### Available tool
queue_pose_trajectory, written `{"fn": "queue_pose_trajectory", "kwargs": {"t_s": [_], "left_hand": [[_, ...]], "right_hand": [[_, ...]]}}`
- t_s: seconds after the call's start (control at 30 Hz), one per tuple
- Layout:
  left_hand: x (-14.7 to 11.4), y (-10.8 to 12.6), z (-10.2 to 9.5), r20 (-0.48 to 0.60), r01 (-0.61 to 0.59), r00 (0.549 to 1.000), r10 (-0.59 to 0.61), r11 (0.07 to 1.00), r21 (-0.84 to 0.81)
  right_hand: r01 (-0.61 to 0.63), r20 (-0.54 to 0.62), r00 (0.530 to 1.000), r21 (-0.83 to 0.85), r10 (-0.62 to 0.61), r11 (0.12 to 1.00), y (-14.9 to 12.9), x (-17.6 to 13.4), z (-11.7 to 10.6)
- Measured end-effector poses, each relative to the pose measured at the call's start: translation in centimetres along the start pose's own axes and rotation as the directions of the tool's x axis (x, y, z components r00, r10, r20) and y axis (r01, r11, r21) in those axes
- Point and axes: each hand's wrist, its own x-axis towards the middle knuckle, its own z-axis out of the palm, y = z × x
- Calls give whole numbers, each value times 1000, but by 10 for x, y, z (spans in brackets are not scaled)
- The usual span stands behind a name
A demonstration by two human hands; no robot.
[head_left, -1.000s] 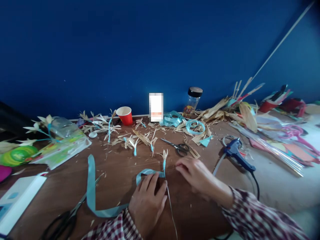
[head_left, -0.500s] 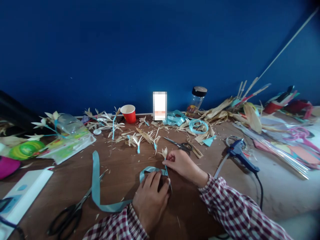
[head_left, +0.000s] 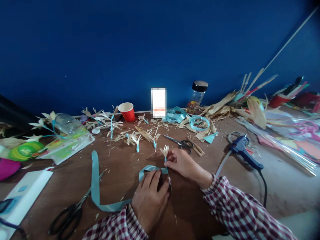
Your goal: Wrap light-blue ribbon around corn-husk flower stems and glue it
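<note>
My right hand (head_left: 182, 163) pinches a small pale husk flower (head_left: 164, 151) just below its petals, its fingers closed around the thin blue stem. Below it, my left hand (head_left: 151, 190) is curled down over a light-blue ribbon (head_left: 96, 186), fingers bent and thumb pressed in from the right. The ribbon loops out beyond the fingers and trails left across the table, one end standing up. The flower's stem runs down to the ribbon at my left fingertips. What lies under the left palm is hidden.
Black-handled scissors (head_left: 66, 218) lie at the left; a second pair of scissors (head_left: 183, 143) lies behind my right hand. A blue glue gun (head_left: 243, 153) is at the right. A red paper cup (head_left: 128, 113), a jar (head_left: 197, 96) and husk scraps (head_left: 217, 105) line the back.
The right hand and the flower have risen slightly, and the petals stand a little more upright. My left hand stays on the ribbon. The view has shifted slightly.
</note>
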Motion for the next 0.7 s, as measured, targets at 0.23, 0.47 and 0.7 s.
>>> {"fn": "queue_pose_trajectory", "kwargs": {"t_s": [0.23, 0.47, 0.7], "left_hand": [[0, 0, 1, -10, -7, 1000, 7, 1000, 6], [0, -1, 1, 1, -3, 1000, 3, 1000, -4], [1, 0, -1, 6, -1, 1000, 1, 1000, 0]], "right_hand": [[22, -34, 999, -120, -26, 993, -9, -2, -1], [-3, -43, 999, -151, -3, 988, -7, -1, 0], [16, 140, 990, 118, -32, 993, 1, 2, -7]]}}
